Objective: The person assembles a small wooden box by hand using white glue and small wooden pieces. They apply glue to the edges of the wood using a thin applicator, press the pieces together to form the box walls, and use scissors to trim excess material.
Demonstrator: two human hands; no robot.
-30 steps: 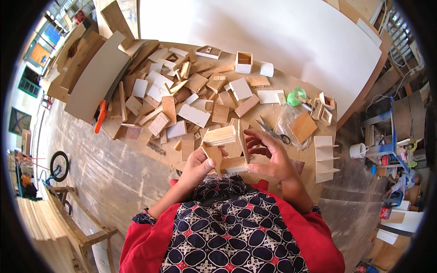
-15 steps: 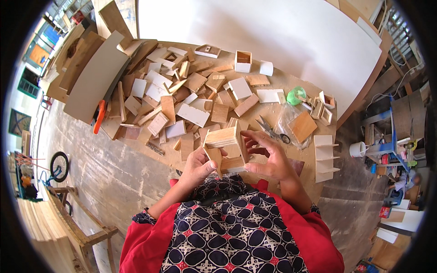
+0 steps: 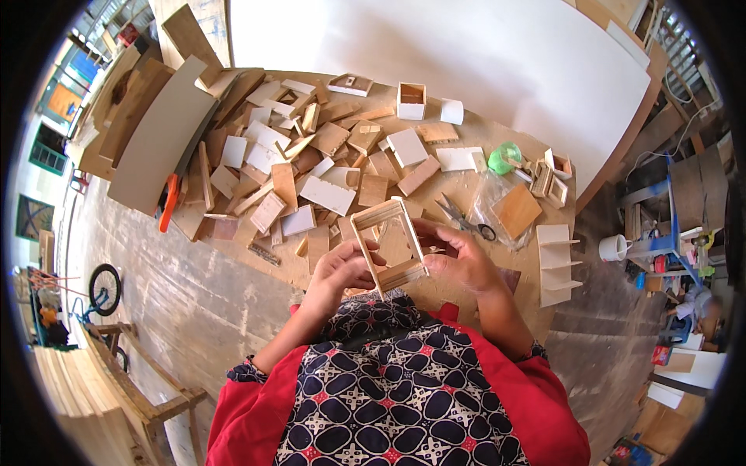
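Between my two hands is a small open wooden frame (image 3: 400, 275), four-sided and made of thin plywood strips, held above the near edge of the work table. My left hand (image 3: 343, 269) grips its left side, with fingers reaching partly behind and inside it. On the opposite side, my right hand (image 3: 461, 258) holds the frame with thumb in front and fingers behind. Through the opening the table top shows. Just beyond my right hand lie scissors (image 3: 466, 220) with dark handles, beside a clear plastic bag (image 3: 487, 200).
A heap of wood offcuts (image 3: 329, 194) covers the table's left and middle. A white open box (image 3: 411, 103) stands behind it. At right are a green round container (image 3: 504, 158), a square wooden piece (image 3: 518, 210) and a white shelved piece (image 3: 554, 266). An orange-handled tool (image 3: 169, 203) hangs at the left edge.
The frame has been turned in my hands, so its opening now faces up toward me. My left fingers have shifted along its side.
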